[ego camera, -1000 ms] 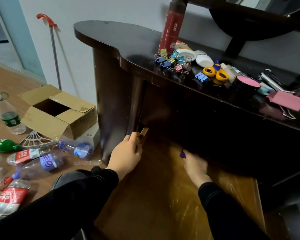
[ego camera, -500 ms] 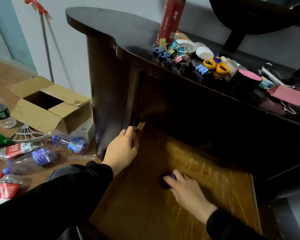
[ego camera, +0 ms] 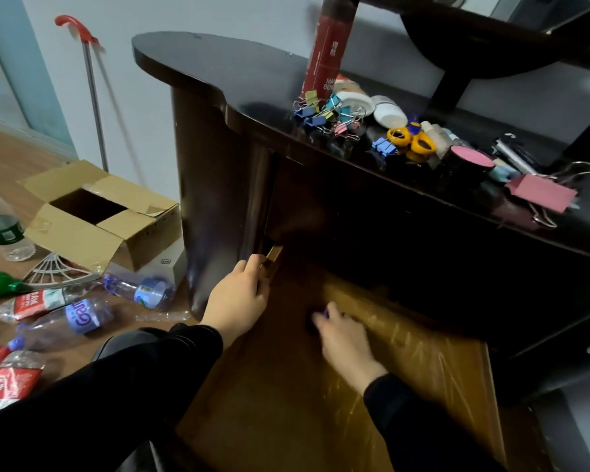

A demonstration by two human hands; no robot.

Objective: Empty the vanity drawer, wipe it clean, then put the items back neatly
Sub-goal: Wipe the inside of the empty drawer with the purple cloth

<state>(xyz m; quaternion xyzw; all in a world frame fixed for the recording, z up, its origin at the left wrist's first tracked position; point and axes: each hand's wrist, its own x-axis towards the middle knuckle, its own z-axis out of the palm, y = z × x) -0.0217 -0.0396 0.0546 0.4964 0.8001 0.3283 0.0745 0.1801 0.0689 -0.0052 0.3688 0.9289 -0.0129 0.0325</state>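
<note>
Gripping the pulled-out drawer's (ego camera: 286,420) rim at nine o'clock is the left hand (ego camera: 235,298); the blurred right hand (ego camera: 344,342) clutches a purple cloth (ego camera: 325,314) on its floor, below the counter (ego camera: 239,76).

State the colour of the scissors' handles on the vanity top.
Yellow. The scissors show best in the head view, the only one given.

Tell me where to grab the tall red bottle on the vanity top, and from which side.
Round its middle, coming from the left, I'd say. The red bottle stands upright, a slim cylinder that a hand can wrap. Binder clips crowd its foot in front and the mirror stand is close on its right, while the vanity top on its left is bare.
</note>
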